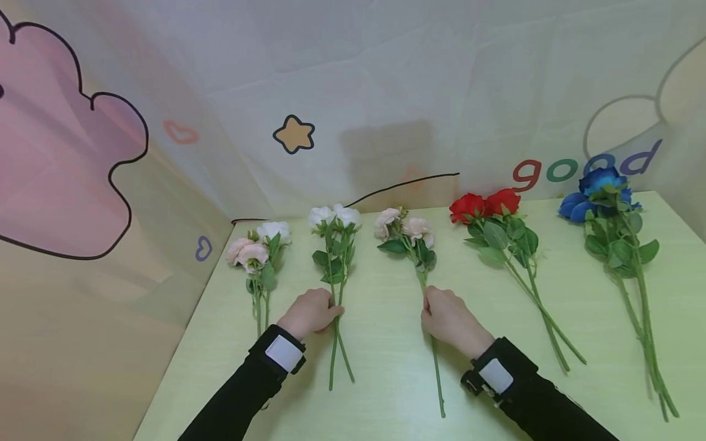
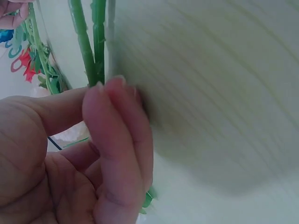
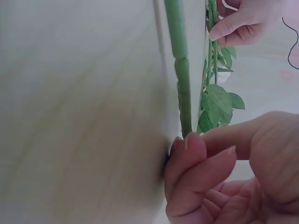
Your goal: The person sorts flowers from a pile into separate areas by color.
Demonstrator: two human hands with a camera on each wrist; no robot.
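My left hand (image 1: 313, 311) pinches the crossed green stems (image 2: 93, 42) of the white artificial flowers (image 1: 334, 217), a pair of blooms with dark leaves lying on the table. Thumb and fingertips meet around the stems where they cross. To the right, my right hand (image 1: 453, 320) pinches the single long stem (image 3: 180, 65) of a pale pink flower spray (image 1: 417, 230). Its blooms point to the back of the table, and the stem's lower end sticks out below the hand. Each wrist wears a black band with a white patch.
Pink and white flowers (image 1: 254, 252) lie at the left, partly behind the left forearm. Red roses (image 1: 485, 205) with crossed stems and blue flowers (image 1: 598, 193) lie to the right. A printed cloth (image 1: 386, 73) hangs along the back of the pale table (image 1: 386, 367).
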